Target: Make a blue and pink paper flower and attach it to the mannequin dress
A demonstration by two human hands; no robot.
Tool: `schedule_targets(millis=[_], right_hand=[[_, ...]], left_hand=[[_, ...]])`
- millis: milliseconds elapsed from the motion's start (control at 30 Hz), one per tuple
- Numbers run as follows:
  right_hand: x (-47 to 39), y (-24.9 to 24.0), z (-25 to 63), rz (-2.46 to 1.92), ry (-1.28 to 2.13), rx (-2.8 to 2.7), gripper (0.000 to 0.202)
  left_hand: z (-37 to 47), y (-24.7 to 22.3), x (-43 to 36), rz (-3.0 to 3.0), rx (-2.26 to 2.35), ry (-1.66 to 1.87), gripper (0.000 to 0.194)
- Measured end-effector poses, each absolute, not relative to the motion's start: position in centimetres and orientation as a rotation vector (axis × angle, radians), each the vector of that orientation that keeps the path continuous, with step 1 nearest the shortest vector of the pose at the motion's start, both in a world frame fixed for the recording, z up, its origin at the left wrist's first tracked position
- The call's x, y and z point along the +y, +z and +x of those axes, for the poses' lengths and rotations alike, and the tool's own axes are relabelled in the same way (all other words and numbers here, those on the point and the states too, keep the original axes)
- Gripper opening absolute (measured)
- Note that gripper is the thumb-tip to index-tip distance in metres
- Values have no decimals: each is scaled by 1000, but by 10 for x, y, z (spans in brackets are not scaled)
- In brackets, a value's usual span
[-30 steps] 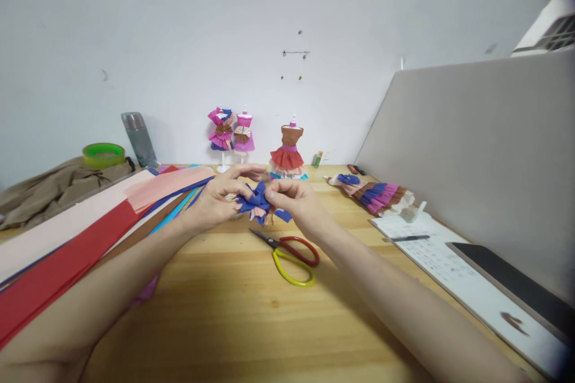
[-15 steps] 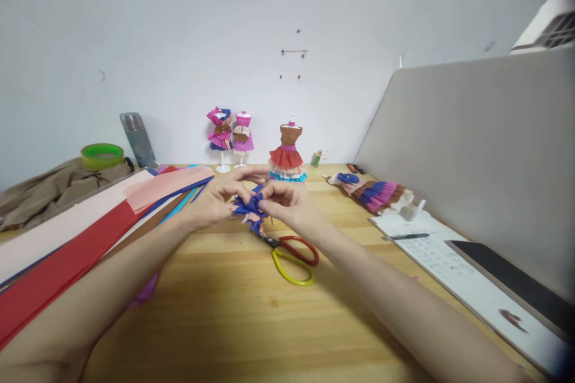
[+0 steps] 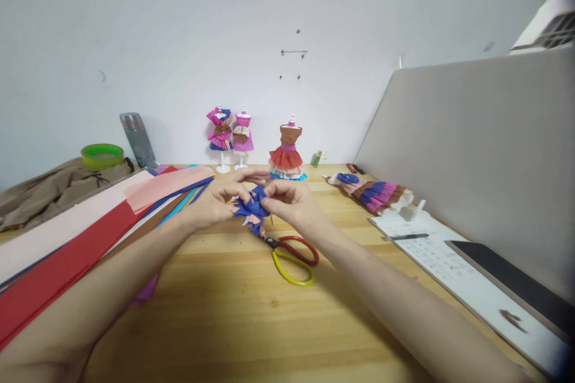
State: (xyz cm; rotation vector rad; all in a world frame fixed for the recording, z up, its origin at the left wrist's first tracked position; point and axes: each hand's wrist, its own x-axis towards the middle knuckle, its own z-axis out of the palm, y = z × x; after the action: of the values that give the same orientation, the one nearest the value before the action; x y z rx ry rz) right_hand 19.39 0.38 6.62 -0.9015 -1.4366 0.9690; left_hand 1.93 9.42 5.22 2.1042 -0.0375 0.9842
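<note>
Between my two hands is a ruffled blue and peach crepe paper piece point(image 3: 252, 208), its layers bunched and folded. My left hand point(image 3: 223, 196) pinches its left side with thumb and forefinger, the other fingers stretched over behind it. On the opposite side, my right hand point(image 3: 287, 198) grips the blue edge between thumb and fingers. Scissors point(image 3: 294, 260) with one red and one yellow handle lie on the table just below, their blade tips hidden under the paper.
Long crepe paper strips point(image 3: 67, 257) cover the left side. Small dressed mannequins point(image 3: 287, 152) stand along the wall, and another dressed figure point(image 3: 372, 191) lies at right. A whiteboard point(image 3: 431, 257) with a pen, a flask point(image 3: 137, 140) and green tape point(image 3: 102, 157) are also there.
My right thumb and fingers have shifted slightly right and up along the blue paper, and more of its folds show. My left hand keeps its pinch.
</note>
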Motion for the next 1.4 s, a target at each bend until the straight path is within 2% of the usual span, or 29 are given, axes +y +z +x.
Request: schedule_targets(millis=[200, 333, 467, 567, 633, 767, 967, 1100, 1233, 1400], right_hand=[[6, 61, 196, -874, 1205, -1311, 23], [7, 59, 193, -851, 1215, -1306, 23], [4, 62, 190, -884, 993, -1447, 17], [0, 65, 190, -981, 646, -1549, 4], [-2, 66, 189, -1003, 502, -1576, 8], [-1, 63, 187, -938, 817, -1483, 13], [5, 59, 191, -816, 1172, -1284, 35], [5, 60, 196, -779, 1154, -1298, 42], [2, 65, 196, -828, 1059, -1413, 34], [2, 67, 196, -820, 1134, -1365, 27]], left_hand=[[17, 63, 87, 2262, -60, 963, 12], [17, 67, 81, 2300, -35, 976, 13], [17, 64, 82, 2238, 17, 966, 10], [17, 60, 84, 2222, 6, 936, 7], [17, 60, 85, 2222, -3, 920, 7], [16, 64, 83, 2248, -3, 927, 11], [17, 65, 82, 2242, 6, 953, 11], [17, 63, 84, 2205, -11, 1015, 9], [14, 61, 87, 2192, -9, 1019, 4], [13, 60, 88, 2199, -15, 960, 3]])
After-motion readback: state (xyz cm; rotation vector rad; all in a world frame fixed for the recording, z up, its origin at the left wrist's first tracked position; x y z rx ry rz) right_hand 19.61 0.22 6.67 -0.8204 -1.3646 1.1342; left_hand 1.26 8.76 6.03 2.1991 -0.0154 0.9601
